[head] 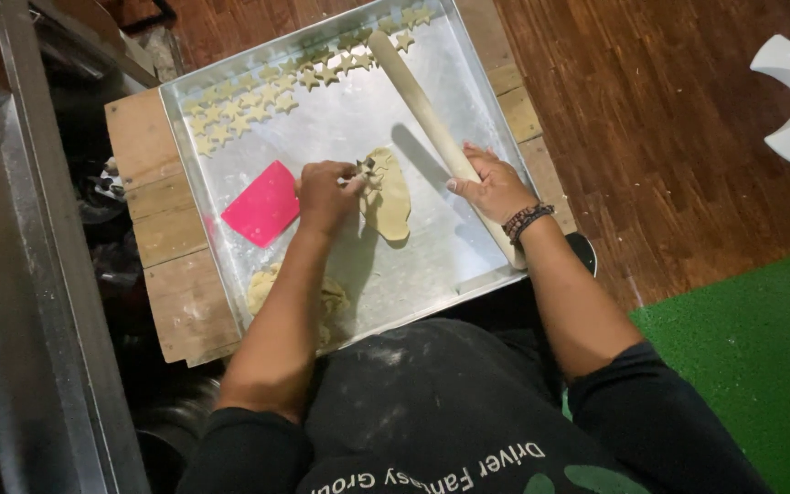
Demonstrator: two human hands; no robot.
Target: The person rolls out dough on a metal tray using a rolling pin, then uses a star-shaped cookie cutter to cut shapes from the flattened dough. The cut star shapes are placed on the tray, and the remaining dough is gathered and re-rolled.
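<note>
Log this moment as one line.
left hand: presses star cutter into dough | right hand: on rolling pin

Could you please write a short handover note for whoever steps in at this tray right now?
Left hand: presses a small star cutter into the rolled dough sheet.
Right hand: rests on the rolling pin lying across the metal tray.
Done: rows of cut dough stars along the tray's far edge.
Left: most of the sheet is uncut; a dough lump sits at the near edge, and a pink scraper beside the left hand.
</note>
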